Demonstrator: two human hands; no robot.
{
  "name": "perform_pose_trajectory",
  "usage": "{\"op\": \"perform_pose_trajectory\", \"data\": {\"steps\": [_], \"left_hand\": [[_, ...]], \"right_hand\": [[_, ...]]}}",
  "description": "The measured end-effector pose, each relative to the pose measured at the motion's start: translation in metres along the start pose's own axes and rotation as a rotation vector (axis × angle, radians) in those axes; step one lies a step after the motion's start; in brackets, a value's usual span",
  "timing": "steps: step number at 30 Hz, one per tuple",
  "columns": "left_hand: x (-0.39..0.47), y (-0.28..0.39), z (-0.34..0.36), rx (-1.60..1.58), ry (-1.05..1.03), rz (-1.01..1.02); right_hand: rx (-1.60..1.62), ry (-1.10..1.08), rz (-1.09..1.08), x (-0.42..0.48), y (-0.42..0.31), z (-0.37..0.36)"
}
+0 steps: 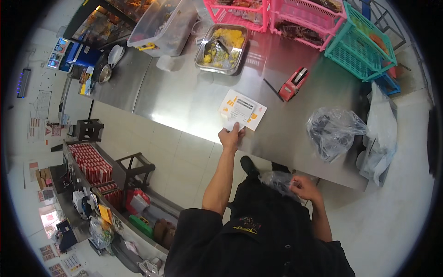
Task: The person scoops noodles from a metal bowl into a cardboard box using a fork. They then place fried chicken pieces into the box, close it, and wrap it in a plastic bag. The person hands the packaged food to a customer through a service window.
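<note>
My left hand (pixel 231 136) pinches the near end of a printed white paper slip (pixel 243 110) between thumb and fingers. Under the slip, a white rectangular piece with orange print (pixel 259 117), a card or a flat box, rests near the front edge of the steel table (pixel 187 97). Lower and to the right, my right hand (pixel 305 188) grips a thin clear plastic bag (pixel 278 180), which hangs in front of my dark clothes below the table edge. Farther back on the steel lie a black pen (pixel 273 90) and a red and black hand tool (pixel 293 84).
A steel tray with yellow food (pixel 221 48) stands at the back, beside a clear plastic tub (pixel 166 31). Pink baskets (pixel 303 22) and a teal basket (pixel 361 45) line the rear. A crumpled clear bag (pixel 334 133) sits at right. Stools (pixel 136 168) stand behind at left.
</note>
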State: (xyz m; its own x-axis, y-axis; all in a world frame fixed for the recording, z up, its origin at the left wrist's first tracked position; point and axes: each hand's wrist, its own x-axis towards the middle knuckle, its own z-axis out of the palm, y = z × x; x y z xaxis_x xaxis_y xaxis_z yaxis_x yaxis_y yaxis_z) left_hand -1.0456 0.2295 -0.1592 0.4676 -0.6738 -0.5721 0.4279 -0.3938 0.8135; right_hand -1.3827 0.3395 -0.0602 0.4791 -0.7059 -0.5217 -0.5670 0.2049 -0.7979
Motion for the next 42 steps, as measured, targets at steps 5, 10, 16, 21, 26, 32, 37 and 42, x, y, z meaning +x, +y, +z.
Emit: {"op": "perform_pose_trajectory", "data": {"steps": [5, 10, 16, 21, 26, 32, 37, 42], "left_hand": [[0.003, -0.007, -0.014, -0.233, 0.068, -0.309], [-0.039, -0.009, -0.022, 0.586, 0.380, 0.402], [-0.150, -0.018, 0.009, 1.133, -0.499, 0.462], [-0.117, -0.036, -0.013, 1.369, -0.490, 0.147], [-0.205, 0.123, 0.047, 0.493, -0.484, 0.958], [-0.141, -0.060, -0.031, 0.870, -0.557, 0.490], [-0.171, 0.032, 0.028, 0.411, -0.585, 0.318], [-0.228, 0.073, 0.029, 0.189, -0.707, 1.324]], "right_hand": [[0.168, 0.224, 0.068, 0.011, 0.012, 0.009], [0.061, 0.347, 0.018, 0.012, -0.030, 0.003], [0.035, 0.165, -0.009, 0.001, -0.075, -0.004], [-0.728, 0.598, -0.081, -0.012, -0.010, -0.032], [-0.539, 1.112, -0.334, -0.062, -0.058, -0.098], [-0.188, 0.859, 0.151, -0.065, 0.084, 0.041], [0.619, 0.853, 0.206, -0.082, 0.069, -0.028], [-0.186, 1.543, -0.232, -0.114, 0.055, -0.037]]}}
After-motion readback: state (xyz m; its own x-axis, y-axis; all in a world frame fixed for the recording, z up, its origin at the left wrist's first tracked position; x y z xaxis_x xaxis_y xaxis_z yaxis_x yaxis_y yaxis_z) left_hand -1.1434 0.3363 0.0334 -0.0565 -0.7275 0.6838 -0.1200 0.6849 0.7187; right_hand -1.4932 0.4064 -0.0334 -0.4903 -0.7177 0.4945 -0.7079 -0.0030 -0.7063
